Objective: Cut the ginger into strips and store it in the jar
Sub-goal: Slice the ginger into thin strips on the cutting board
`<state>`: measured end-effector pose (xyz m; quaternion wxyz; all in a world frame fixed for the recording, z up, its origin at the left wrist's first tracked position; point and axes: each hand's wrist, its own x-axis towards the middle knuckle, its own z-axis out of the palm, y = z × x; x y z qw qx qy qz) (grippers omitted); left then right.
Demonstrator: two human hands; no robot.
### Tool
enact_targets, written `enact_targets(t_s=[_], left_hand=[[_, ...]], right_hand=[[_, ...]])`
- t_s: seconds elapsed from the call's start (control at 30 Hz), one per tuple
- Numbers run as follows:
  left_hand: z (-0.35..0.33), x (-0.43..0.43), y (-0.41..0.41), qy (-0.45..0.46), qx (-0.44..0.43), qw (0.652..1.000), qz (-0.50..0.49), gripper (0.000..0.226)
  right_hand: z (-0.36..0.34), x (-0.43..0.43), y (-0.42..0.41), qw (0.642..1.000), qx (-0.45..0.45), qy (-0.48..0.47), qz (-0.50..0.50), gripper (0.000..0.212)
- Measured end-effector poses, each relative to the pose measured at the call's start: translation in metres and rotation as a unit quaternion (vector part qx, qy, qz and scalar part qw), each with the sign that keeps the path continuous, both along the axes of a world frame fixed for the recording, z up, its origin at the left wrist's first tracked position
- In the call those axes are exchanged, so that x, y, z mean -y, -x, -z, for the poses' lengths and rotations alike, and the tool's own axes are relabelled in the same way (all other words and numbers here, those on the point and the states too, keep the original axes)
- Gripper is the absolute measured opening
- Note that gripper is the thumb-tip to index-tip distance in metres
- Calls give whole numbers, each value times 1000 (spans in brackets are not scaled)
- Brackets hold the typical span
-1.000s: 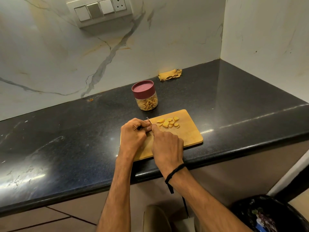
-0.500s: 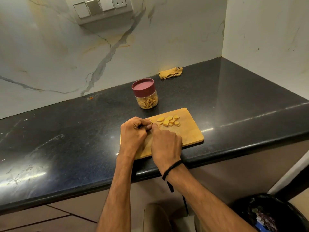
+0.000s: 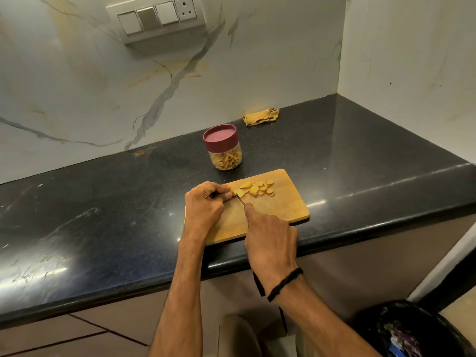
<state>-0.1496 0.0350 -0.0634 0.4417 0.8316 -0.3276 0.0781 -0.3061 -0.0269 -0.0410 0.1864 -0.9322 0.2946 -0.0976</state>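
Note:
A wooden cutting board (image 3: 288,202) lies at the counter's front edge with several yellow ginger slices (image 3: 258,188) in a small pile on its far half. My left hand (image 3: 206,206) is curled at the board's left side, fingertips holding a piece of ginger (image 3: 239,193). My right hand (image 3: 270,237) grips a knife (image 3: 240,199), index finger along its back, the blade at the held piece. Only a short part of the blade shows. Behind the board stands a glass jar (image 3: 226,159) with a maroon lid, holding ginger strips.
The black stone counter (image 3: 103,215) stretches left and right, ending at marble walls. A crumpled yellow cloth (image 3: 261,117) lies at the back wall. A switch panel (image 3: 157,18) sits on the wall. A black bin (image 3: 409,331) stands on the floor at lower right.
My right hand has drawn back toward me, away from my left hand, so a bit of the blade and the held ginger piece now show between them. The view shifted slightly.

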Motion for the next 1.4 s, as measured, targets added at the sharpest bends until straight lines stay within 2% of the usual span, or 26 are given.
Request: enact_targets(t_s=[0.47,0.77,1.4], left_hand=[[2,-1,0,-8,-6,1000,13,17],[0,-1,1,0,-18,1000,11,20],[2,0,1,20,23,1000,-4,14]], right_hand=[[-5,6,-1,996,60,-43,43,47],[-6,5,-22,995,88,-42,12,44],[-5,2,-32,999,27,-18,-11,50]])
